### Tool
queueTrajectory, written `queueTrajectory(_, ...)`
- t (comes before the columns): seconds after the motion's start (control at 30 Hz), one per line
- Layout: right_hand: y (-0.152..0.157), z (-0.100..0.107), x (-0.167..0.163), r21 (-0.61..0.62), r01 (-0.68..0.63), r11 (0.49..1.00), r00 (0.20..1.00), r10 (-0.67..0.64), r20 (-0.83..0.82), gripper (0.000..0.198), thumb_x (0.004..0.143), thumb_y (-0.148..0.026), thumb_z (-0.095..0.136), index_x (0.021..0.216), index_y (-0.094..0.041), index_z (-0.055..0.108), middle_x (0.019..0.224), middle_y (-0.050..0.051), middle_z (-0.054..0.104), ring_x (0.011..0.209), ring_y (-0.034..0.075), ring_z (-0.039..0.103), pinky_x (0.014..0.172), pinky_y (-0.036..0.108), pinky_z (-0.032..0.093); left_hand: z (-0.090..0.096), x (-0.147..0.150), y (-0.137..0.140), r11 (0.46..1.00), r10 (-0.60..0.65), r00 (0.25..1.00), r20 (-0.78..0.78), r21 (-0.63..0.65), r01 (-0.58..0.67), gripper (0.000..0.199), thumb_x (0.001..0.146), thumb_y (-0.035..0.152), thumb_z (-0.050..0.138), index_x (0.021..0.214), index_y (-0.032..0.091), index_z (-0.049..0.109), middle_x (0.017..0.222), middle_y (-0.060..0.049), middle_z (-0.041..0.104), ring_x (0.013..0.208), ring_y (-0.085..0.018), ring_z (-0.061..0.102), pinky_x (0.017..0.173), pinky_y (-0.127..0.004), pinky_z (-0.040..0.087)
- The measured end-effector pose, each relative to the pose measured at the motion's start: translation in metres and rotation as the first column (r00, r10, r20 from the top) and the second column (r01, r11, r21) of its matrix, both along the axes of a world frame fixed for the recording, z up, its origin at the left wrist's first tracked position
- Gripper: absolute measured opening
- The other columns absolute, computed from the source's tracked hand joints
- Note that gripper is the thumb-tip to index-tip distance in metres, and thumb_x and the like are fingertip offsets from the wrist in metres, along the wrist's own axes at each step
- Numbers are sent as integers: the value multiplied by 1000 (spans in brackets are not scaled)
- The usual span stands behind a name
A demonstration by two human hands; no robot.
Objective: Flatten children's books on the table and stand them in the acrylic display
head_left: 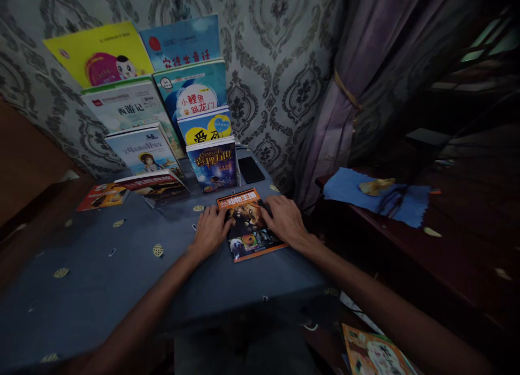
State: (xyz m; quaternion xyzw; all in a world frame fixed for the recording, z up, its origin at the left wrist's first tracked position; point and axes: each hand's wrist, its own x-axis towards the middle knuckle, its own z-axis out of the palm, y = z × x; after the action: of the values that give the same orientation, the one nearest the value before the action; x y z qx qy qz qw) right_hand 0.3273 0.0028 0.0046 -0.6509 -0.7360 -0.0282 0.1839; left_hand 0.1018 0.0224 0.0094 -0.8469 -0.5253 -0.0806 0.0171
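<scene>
An animal book (pixel 251 240) with an orange border and a lion on its cover lies flat on the cloth-covered table. My left hand (pixel 210 230) holds its left edge, thumb over the cover. At the opposite edge, my right hand (pixel 286 219) grips the book with its thumb on the cover and fingers curled by the side. Just behind it stands a dark blue book (pixel 213 166), the front one of a stepped row. A black phone-like slab (pixel 251 169) lies beside that row.
Several picture books stand in a second row, with a white-blue book (pixel 140 150) near its front. An orange book (pixel 101 196) lies at the left. Right of the table, a blue cloth (pixel 349 191) lies on a dark red surface. Another book (pixel 376 353) is low at the right.
</scene>
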Motion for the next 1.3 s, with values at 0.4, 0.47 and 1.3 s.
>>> queueTrajectory(0.4, 45, -12, -43, -186, -162, 969, 987, 162, -18, 59, 102, -41, 41, 149, -5, 44, 159, 19, 38, 151, 30, 31, 123, 51, 22, -21, 6, 15, 998, -58, 991, 120, 25, 55, 38, 103, 32, 40, 135, 15, 49, 153, -20, 47, 144, -29, 43, 116, -49, 34)
queueTrajectory(0.47, 45, -14, -34, -198, -69, 978, 998, 67, -17, 62, 102, -44, 40, 151, -5, 42, 160, 20, 37, 151, 31, 30, 123, 52, 22, -21, 4, 16, 998, -67, 990, 121, 19, 65, 38, 103, 34, 40, 135, 15, 49, 153, -20, 47, 144, -29, 43, 116, -50, 34)
queueTrajectory(1.3, -26, -32, -16, -116, -86, 989, 996, 84, -22, 60, 102, -47, 36, 151, -13, 43, 160, 17, 38, 150, 31, 32, 120, 54, 26, -24, 0, 20, 996, -66, 985, 159, -53, 75, 42, 102, 35, 40, 138, 15, 47, 158, -20, 40, 149, -31, 35, 119, -53, 30)
